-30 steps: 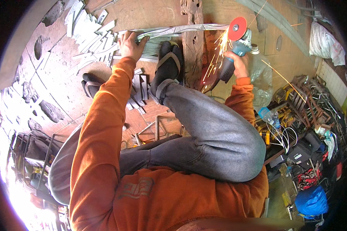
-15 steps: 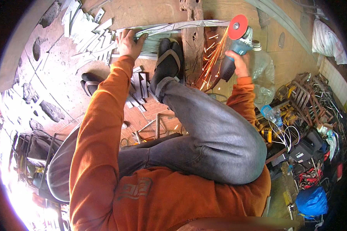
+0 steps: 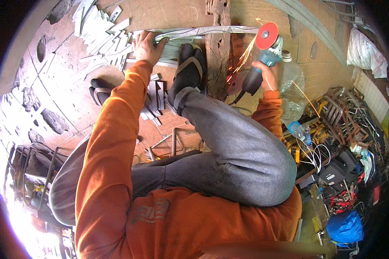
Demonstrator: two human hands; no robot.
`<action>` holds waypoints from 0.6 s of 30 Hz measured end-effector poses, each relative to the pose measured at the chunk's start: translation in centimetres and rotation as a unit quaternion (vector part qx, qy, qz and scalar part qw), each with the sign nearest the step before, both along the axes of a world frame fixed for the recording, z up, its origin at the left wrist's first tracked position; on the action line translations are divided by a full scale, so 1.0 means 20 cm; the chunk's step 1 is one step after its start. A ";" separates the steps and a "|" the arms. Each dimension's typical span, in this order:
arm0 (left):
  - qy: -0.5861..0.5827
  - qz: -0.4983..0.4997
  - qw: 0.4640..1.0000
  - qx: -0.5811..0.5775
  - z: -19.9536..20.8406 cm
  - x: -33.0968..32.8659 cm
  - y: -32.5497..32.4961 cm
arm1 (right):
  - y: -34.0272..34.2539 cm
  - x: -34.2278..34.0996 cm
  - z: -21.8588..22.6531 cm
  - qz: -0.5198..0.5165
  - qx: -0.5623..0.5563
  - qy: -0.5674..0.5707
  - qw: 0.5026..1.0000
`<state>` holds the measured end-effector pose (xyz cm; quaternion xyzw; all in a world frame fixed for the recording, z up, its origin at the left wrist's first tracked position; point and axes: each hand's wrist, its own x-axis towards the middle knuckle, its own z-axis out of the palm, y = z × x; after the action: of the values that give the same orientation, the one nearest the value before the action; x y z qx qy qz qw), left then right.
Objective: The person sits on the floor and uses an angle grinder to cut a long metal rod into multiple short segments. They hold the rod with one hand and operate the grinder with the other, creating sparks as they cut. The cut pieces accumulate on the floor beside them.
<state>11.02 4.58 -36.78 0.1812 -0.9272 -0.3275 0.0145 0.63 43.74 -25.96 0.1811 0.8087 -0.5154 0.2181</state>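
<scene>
My right hand [image 3: 267,74] is wrapped round a blue and black angle grinder [image 3: 263,60] with a red disc [image 3: 267,36]. That disc meets the right end of a long, thin, pale metal strip [image 3: 203,31], and sparks [image 3: 245,58] stream down from there. Across a worn wooden beam [image 3: 218,64] lies the strip. Toward its left end my left hand [image 3: 148,49] holds it down, fingers curled over it and thumb spread to the right. My foot in a dark sock and sandal [image 3: 188,69] rests just below the strip.
Many cut metal pieces [image 3: 110,36] lie left of my left hand, others [image 3: 155,97] beside my foot. A clear plastic bottle [image 3: 293,82] stands right of the grinder. Clamps and tools [image 3: 335,112] are heaped at the right, near a blue bag [image 3: 345,226].
The spark stream has become thinner, and one bright streak now shows right of my right forearm. The grinder's disc sits slightly lower in the picture. My left hand keeps its place on the strip.
</scene>
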 end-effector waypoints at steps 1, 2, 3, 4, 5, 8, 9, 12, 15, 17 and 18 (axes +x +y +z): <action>0.001 0.001 1.000 0.006 0.00 0.00 0.00 | -0.01 -0.03 0.01 -0.002 0.000 -0.018 1.000; 0.003 0.002 1.000 0.012 0.00 0.00 0.00 | -0.01 -0.05 0.02 -0.003 0.000 -0.029 1.000; -0.003 0.004 1.000 0.010 0.00 0.00 0.00 | -0.02 -0.07 0.02 -0.010 0.009 -0.043 0.999; -0.008 0.007 1.000 0.008 0.01 0.00 0.00 | -0.02 -0.07 0.02 -0.028 -0.025 -0.060 0.997; -0.012 0.009 1.000 0.005 0.01 0.00 0.00 | -0.01 -0.07 0.01 -0.026 -0.013 -0.043 0.999; -0.003 0.004 1.000 0.008 0.01 -0.01 0.00 | 0.01 -0.01 -0.03 -0.019 0.008 -0.008 1.000; -0.007 0.004 1.000 0.007 0.01 0.00 0.00 | 0.02 0.01 -0.04 -0.020 0.014 -0.012 1.000; -0.021 0.003 1.000 -0.004 0.00 -0.01 0.00 | 0.06 0.08 -0.08 -0.019 0.019 -0.014 1.000; 0.010 -0.003 1.000 -0.012 0.00 -0.01 0.00 | 0.06 0.09 -0.09 -0.021 0.004 -0.034 0.999; 0.010 -0.001 1.000 -0.018 0.00 -0.01 -0.01 | 0.04 0.05 -0.09 -0.065 0.028 -0.111 0.991; 0.008 -0.001 1.000 -0.024 0.00 -0.01 0.00 | 0.04 0.04 -0.06 -0.021 -0.006 -0.014 1.000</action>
<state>10.91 4.48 -36.78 0.1768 -0.9350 -0.3065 0.0263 1.40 44.59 -27.11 0.2043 0.7986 -0.5219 0.2193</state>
